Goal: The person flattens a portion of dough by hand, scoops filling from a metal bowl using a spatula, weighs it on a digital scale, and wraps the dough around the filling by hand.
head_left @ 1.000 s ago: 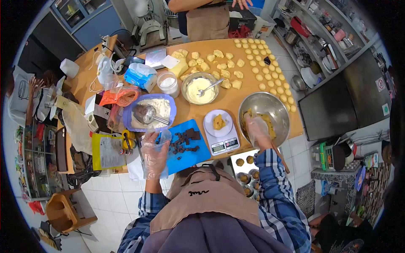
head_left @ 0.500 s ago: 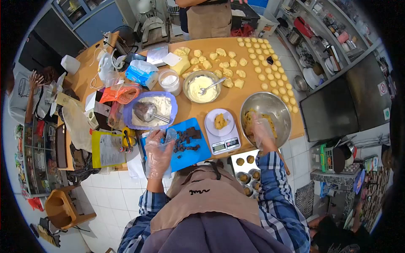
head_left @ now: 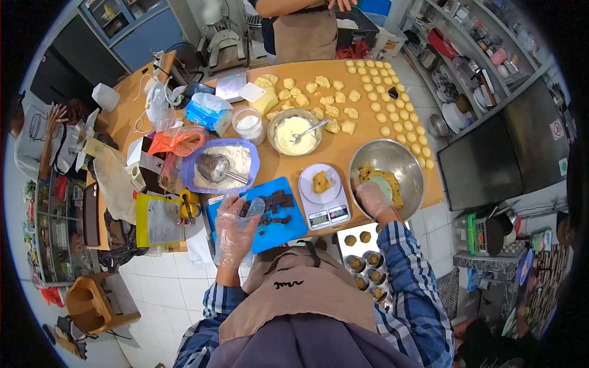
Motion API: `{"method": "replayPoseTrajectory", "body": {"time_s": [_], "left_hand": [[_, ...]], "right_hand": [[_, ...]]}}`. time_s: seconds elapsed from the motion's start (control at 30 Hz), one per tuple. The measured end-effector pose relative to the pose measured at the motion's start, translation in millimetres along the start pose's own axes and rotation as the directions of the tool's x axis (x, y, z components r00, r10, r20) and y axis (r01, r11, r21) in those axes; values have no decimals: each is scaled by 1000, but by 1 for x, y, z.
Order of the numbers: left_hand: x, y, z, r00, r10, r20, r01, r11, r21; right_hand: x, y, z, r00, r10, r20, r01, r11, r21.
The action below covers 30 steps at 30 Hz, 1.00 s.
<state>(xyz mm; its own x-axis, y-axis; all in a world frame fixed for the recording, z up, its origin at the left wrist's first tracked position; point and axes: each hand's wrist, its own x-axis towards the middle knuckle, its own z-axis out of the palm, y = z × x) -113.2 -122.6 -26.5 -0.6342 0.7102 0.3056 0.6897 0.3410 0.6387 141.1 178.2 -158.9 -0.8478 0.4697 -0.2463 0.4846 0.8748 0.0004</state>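
Observation:
My left hand (head_left: pixel 234 232), in a clear plastic glove, hovers over the left side of a blue cutting board (head_left: pixel 264 236). Its fingers are apart with nothing visible in them. Chopped dark chocolate (head_left: pixel 281 199) lies on the board close to the fingertips. Inside a large steel bowl (head_left: pixel 412 164) at the right, my right hand (head_left: pixel 373 197) grips a pale green scraper (head_left: pixel 385 182) against yellowish dough (head_left: pixel 368 172) with dark bits. Between the hands stands a kitchen scale (head_left: pixel 328 216), its plate carrying a lump of dough (head_left: pixel 320 182).
A muffin tin (head_left: pixel 370 260) with dough pieces sits below the table edge. Behind the board are a tub of flour (head_left: pixel 236 153) with a scoop and a bowl of cream (head_left: pixel 291 132) with a spoon. Dough balls (head_left: pixel 392 107) line the far right. A person (head_left: pixel 305 34) stands opposite.
My right hand has shifted lower in the steel bowl, and the green scraper has come into view. The left hand has moved slightly down and toward the left.

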Motion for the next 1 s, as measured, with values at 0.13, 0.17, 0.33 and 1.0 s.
{"method": "replayPoseTrajectory", "body": {"time_s": [0.13, 0.17, 0.33, 1.0], "left_hand": [[-2, 2, -2, 1000, -9, -7, 9, 1000, 4], [-2, 1, -1, 1000, -12, -11, 12, 1000, 2], [-3, 1, -1, 1000, -18, 1, 18, 1000, 6], [4, -14, -5, 998, -33, -50, 30, 997, -64]], "right_hand": [[-9, -5, -16, 995, 77, -64, -60, 970, 237], [-9, -5, -15, 989, 137, -51, -117, 950, 291], [-13, -5, -12, 937, 322, -135, -186, 788, 587], [-57, 0, -53, 873, 483, 72, 254, -575, 778]]}}
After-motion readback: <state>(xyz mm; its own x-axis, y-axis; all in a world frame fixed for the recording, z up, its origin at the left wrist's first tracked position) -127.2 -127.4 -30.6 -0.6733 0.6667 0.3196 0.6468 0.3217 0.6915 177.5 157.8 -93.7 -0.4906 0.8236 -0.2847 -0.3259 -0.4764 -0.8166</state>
